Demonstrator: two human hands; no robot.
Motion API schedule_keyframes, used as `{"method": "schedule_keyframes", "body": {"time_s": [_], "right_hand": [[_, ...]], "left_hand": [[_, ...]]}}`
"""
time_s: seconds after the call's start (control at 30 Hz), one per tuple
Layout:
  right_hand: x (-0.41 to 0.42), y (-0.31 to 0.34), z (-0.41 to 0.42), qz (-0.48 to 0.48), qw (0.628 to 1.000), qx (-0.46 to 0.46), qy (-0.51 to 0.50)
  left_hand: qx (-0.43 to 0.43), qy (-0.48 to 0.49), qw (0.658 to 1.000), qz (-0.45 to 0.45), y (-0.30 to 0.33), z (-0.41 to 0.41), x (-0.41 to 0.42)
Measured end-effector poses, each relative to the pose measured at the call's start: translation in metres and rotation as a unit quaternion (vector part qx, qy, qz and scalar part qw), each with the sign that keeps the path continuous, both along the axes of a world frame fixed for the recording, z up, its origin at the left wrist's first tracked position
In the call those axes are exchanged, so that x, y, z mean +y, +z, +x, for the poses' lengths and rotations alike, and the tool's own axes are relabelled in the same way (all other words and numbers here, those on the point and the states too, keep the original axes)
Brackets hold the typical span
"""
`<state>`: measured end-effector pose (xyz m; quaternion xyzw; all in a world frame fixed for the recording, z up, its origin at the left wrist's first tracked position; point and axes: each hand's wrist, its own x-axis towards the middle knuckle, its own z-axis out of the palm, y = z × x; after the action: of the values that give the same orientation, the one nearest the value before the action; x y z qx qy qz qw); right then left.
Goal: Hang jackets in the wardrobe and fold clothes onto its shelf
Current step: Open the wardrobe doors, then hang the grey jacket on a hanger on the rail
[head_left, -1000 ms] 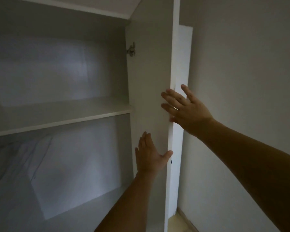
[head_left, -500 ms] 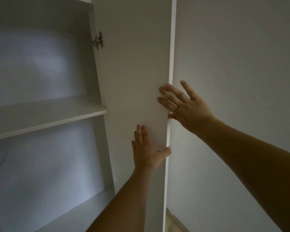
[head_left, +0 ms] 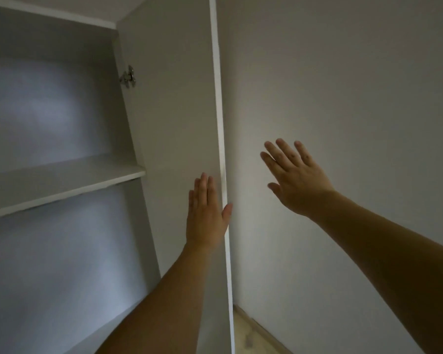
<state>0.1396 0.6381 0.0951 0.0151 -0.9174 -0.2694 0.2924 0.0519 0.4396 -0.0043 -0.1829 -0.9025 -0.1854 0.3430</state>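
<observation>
Wardrobe (head_left: 62,111) fills the left of the view, its door (head_left: 174,111) swung open against the wall (head_left: 343,85) and its shelf (head_left: 62,180) bare. The left hand (head_left: 206,215) lies flat on the door's inner face, fingers straight, thumb at the edge. The right hand (head_left: 296,178) is spread, fingers apart, holding nothing, near the wall.

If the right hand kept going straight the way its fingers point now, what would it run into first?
Most likely the plain wall. The right hand is open, fingers spread, pointing up and slightly left, clear of the wardrobe door edge. Nothing else shows in that line, though depth to the wall is unclear.
</observation>
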Motion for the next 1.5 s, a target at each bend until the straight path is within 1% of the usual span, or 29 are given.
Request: {"method": "schedule_keyframes", "body": {"time_s": [0.17, 0.3, 0.43, 0.6, 0.7, 0.87, 0.93, 1.07, 1.17, 1.37, 1.5], "right_hand": [[0.022, -0.018, 0.054, -0.126, 0.99, -0.052, -0.023], [0.047, -0.036, 0.093, -0.184, 0.978, -0.075, -0.06], [0.07, -0.052, 0.129, -0.249, 0.957, -0.086, -0.123], [0.09, -0.076, 0.195, -0.277, 0.94, -0.104, -0.169], [0.11, -0.09, 0.25, -0.298, 0.93, -0.096, -0.194], [0.152, -0.114, 0.37, -0.317, 0.918, -0.083, -0.222], [0.169, -0.124, 0.427, -0.321, 0.912, -0.091, -0.239], [0.202, -0.143, 0.525, -0.356, 0.884, -0.11, -0.284], [0.221, -0.154, 0.566, -0.382, 0.868, -0.112, -0.297], [0.253, -0.184, 0.621, -0.385, 0.867, -0.108, -0.297], [0.28, -0.191, 0.67, -0.392, 0.861, -0.101, -0.307]], "left_hand": [[0.012, -0.04, 0.997, -0.061, 0.005, 0.041, 0.029], [0.004, -0.098, 0.992, -0.079, -0.001, 0.061, 0.058], [-0.013, -0.146, 0.982, -0.123, -0.014, 0.073, 0.093], [-0.024, -0.199, 0.966, -0.163, -0.027, 0.123, 0.13], [-0.029, -0.237, 0.958, -0.161, -0.027, 0.168, 0.155], [-0.051, -0.282, 0.946, -0.153, -0.042, 0.27, 0.199], [-0.057, -0.297, 0.939, -0.162, -0.052, 0.319, 0.218], [-0.064, -0.327, 0.928, -0.166, -0.065, 0.401, 0.255], [-0.067, -0.337, 0.922, -0.178, -0.072, 0.44, 0.275], [-0.109, -0.361, 0.907, -0.19, -0.095, 0.493, 0.322], [-0.129, -0.389, 0.891, -0.193, -0.108, 0.546, 0.356]]}}
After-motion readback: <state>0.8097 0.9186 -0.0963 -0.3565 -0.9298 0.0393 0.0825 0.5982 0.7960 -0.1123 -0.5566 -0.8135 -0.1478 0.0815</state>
